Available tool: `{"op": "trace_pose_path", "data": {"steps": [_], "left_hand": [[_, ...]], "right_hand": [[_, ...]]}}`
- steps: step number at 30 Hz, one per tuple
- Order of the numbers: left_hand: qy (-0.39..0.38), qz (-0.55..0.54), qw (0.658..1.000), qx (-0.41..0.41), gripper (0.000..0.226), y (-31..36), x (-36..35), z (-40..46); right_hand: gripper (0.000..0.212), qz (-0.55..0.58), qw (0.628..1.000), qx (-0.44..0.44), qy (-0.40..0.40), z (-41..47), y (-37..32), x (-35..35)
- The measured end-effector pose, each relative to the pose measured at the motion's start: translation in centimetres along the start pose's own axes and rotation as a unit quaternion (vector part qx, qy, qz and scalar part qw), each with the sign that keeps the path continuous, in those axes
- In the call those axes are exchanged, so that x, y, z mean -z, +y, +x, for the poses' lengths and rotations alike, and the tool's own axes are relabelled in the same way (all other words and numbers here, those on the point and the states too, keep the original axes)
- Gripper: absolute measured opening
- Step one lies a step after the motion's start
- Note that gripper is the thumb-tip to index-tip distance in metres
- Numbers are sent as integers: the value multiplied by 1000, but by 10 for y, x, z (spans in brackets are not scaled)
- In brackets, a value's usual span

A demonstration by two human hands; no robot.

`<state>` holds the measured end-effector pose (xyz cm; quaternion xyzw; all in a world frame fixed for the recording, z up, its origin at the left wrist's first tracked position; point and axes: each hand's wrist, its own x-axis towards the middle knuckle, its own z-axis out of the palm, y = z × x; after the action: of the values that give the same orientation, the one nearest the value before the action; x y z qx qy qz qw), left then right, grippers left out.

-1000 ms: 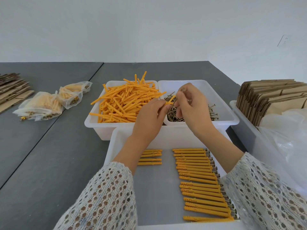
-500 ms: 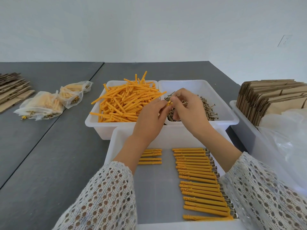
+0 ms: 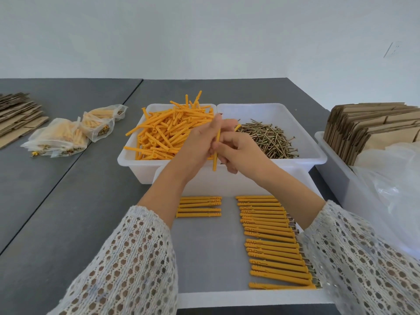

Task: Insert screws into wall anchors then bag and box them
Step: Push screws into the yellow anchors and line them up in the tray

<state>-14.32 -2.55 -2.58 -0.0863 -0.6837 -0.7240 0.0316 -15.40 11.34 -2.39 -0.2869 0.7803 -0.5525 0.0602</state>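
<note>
We see both hands lower and nearer than a second ago, when they met over the screw bin (image 3: 300, 123); now they hang above the front rim of the two bins. The left hand (image 3: 200, 144) and the right hand (image 3: 238, 151) both curl their fingers round one orange anchor (image 3: 216, 151), which has turned from a short slanted stub between the fingertips to nearly upright, its lower end poking out below the hands. We cannot tell whether a screw sits in it. The anchor bin (image 3: 136, 155), the finished rows in the near tray (image 3: 227, 298) and the filled bags (image 3: 68, 137) lie as before.
</note>
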Motion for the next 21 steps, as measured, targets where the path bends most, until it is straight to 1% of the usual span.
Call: {"op": "trace_pose_path", "data": {"steps": [2,3,4,5,6,7,9,11,12,14,15,16,18,21], "left_hand": [[20,-94,994,60,63,2,9,3],[39,-136,987,81,65,3,15,5],[61,-163,981,91,65,3,20,6],[82,-175,977,95,62,2,23,7],[97,-180,974,97,59,1,24,7],[108,-184,972,100,56,0,24,8],[121,-198,967,105,52,-2,22,8],[131,-210,963,108,50,-1,21,7],[135,-215,961,107,50,-2,22,8],[138,-218,961,105,48,-2,21,7],[138,-216,961,105,47,-2,21,7],[138,-214,961,105,45,-2,21,7],[138,-208,963,104,44,-2,20,8],[136,-205,964,102,43,-3,20,9]], "right_hand": [[23,-11,993,-44,-111,-3,-3,0],[21,-42,979,-70,-185,-6,-5,-2],[18,-96,956,-90,-261,-11,-6,-5],[16,-168,926,-99,-324,-16,-6,-10],[17,-244,893,-98,-365,-21,-4,-17],[19,-313,863,-87,-387,-26,-1,-26],[19,-418,823,-49,-382,-36,3,-46],[22,-490,797,-8,-353,-45,4,-65],[20,-505,792,12,-344,-47,3,-72],[6,-525,782,40,-334,-48,2,-81],[13,-537,776,42,-329,-46,3,-84],[17,-541,775,48,-323,-46,4,-85],[16,-542,779,58,-309,-45,7,-85],[7,-522,798,64,-294,-44,11,-83]]}}
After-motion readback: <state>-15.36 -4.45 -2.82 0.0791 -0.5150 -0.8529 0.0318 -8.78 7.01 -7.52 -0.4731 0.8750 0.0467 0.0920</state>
